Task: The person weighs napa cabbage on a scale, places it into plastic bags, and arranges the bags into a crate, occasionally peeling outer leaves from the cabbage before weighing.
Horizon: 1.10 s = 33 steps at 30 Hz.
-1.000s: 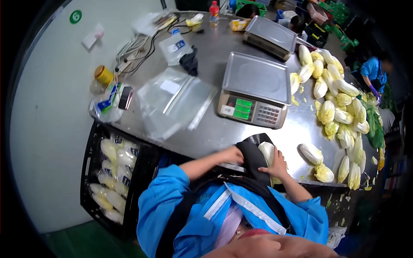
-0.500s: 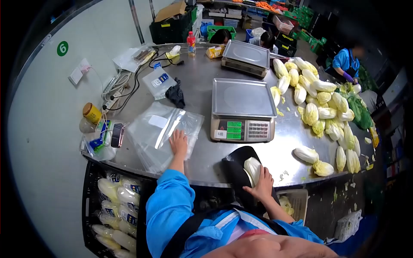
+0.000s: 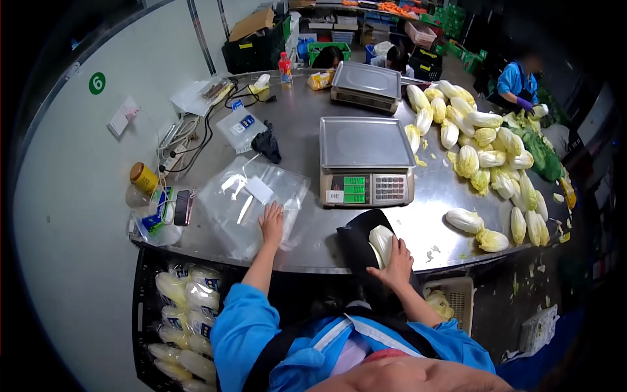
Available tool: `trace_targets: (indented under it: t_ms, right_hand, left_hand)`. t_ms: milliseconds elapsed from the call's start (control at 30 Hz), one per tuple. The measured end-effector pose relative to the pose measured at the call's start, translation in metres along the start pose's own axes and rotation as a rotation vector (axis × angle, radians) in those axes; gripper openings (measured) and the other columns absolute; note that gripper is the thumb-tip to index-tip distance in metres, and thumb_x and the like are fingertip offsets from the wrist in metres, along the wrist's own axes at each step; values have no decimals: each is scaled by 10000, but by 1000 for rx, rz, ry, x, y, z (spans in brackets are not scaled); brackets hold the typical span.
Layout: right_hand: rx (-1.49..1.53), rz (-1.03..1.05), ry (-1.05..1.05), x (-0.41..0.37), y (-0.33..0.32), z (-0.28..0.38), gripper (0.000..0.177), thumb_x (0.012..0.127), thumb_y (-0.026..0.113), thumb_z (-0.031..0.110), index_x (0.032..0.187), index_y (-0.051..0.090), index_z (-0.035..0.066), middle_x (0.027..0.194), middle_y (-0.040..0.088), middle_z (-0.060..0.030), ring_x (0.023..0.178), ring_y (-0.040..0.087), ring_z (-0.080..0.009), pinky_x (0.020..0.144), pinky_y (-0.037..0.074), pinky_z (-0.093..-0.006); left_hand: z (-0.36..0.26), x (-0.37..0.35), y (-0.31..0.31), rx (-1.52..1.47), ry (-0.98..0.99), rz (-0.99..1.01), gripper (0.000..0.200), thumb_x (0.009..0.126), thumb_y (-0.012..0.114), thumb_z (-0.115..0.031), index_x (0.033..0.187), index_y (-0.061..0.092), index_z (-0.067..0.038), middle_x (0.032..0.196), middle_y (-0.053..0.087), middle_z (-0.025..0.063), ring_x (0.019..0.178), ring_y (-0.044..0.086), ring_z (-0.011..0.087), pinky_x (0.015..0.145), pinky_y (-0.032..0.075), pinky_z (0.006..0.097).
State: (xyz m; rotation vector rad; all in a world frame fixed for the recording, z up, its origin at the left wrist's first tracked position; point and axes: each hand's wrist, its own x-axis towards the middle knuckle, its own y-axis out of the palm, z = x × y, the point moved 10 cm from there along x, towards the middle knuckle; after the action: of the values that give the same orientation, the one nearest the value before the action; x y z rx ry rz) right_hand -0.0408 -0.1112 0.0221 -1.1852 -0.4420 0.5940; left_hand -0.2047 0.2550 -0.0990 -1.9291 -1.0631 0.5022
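My left hand (image 3: pixel 272 225) lies on a stack of clear plastic bags (image 3: pixel 225 212), fingers spread. A white label (image 3: pixel 259 189) shows on the bags just beyond my fingertips. At the table's front edge, my right hand (image 3: pixel 394 264) curls round the side of a pale napa cabbage (image 3: pixel 381 243). This cabbage sits partly inside a black, open-topped sleeve or chute (image 3: pixel 356 245), which hides its lower end. Just past it stands a digital scale (image 3: pixel 368 147) with a bare metal pan and a lit green display.
Many napa cabbages (image 3: pixel 467 160) are heaped at the right. A second scale (image 3: pixel 366 85) stands behind. Cables (image 3: pixel 209 124), a phone (image 3: pixel 183 208) and a yellow jar (image 3: pixel 142 174) lie left. Below is a crate (image 3: pixel 147 313) of bagged cabbages. A co-worker (image 3: pixel 516 85) is at far right.
The top bag and its white label have shifted right and look rumpled under my left hand. My right hand keeps its hold on the cabbage. The whole view has shifted slightly.
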Motion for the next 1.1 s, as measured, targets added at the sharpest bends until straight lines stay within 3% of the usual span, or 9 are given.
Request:
trace_targets:
  t_ms: [67, 200, 233, 400, 533, 633, 767, 867, 1100]
  right_hand:
    - [-13, -14, 0, -2, 0, 2, 1039, 500, 774, 418, 1301, 239, 29, 1283, 300, -207, 1114, 359, -363, 908, 296, -459]
    - [63, -99, -44, -8, -5, 11, 1032, 493, 775, 414, 1297, 250, 36, 1305, 303, -187, 1110, 367, -358, 898, 297, -460]
    - [56, -134, -85, -9, -7, 14, 1027, 489, 774, 409, 1297, 260, 38, 1304, 311, -183, 1106, 373, -359, 906, 298, -451]
    - [93, -190, -362, -24, 2, 46, 980, 462, 772, 410, 1261, 347, 36, 1288, 354, -162, 1073, 412, -335, 902, 309, -432]
    - [115, -119, -357, -15, 16, 68, 900, 467, 771, 401, 1225, 401, 88, 1282, 364, -141, 1062, 419, -345, 877, 316, -447]
    - [157, -152, -302, -12, 16, 63, 868, 465, 770, 405, 1207, 428, 114, 1281, 360, -135, 1049, 423, -346, 872, 321, -448]
    - [166, -173, -272, -13, 10, 67, 871, 449, 777, 407, 1200, 445, 119, 1277, 368, -133, 1053, 422, -342, 883, 323, -444]
    - [197, -93, -264, -3, 22, 88, 882, 433, 784, 404, 1199, 456, 116, 1276, 376, -131, 1050, 428, -337, 885, 334, -430]
    - [252, 155, -48, 71, 81, 102, 910, 472, 764, 468, 1228, 431, 88, 1316, 336, -160, 1094, 434, -363, 895, 372, -438]
  left_hand:
    - [-51, -33, -50, -215, 318, -322, 305, 885, 406, -255, 1151, 544, -197, 1303, 424, 35, 1248, 310, 255, 994, 146, 552]
    - [-15, -35, 50, 92, 226, 234, 357, 902, 359, -329, 1174, 532, -176, 1302, 427, 41, 1251, 318, 240, 1011, 136, 530]
    - [0, -24, 49, -123, 19, 170, 368, 904, 355, -338, 1183, 526, -169, 1277, 451, 68, 1242, 336, 235, 1018, 150, 512]
    - [-50, -32, 49, -510, 163, 96, 374, 910, 346, -315, 1193, 512, -136, 1210, 503, 111, 1177, 421, 238, 996, 227, 458]
    - [-210, -134, 8, -308, 845, 62, 340, 861, 467, -238, 1171, 515, -108, 1202, 514, 79, 1159, 436, 219, 986, 256, 420]
    - [-224, -155, -4, -172, 964, 113, 390, 807, 534, -251, 1168, 517, -105, 1243, 482, 78, 1223, 360, 262, 1009, 194, 455]
    - [-116, -122, -45, -465, 437, -493, 518, 810, 545, -315, 1226, 434, -27, 1265, 425, 158, 1212, 350, 285, 1022, 210, 420]
    - [-66, -110, 75, -1854, -560, 373, 570, 835, 495, -485, 1175, 449, -31, 1067, 543, 94, 1006, 521, 234, 873, 422, 390]
    - [-63, -144, 113, -1576, -731, 507, 582, 799, 547, -503, 1143, 476, -39, 1044, 561, 78, 908, 568, 198, 757, 483, 340]
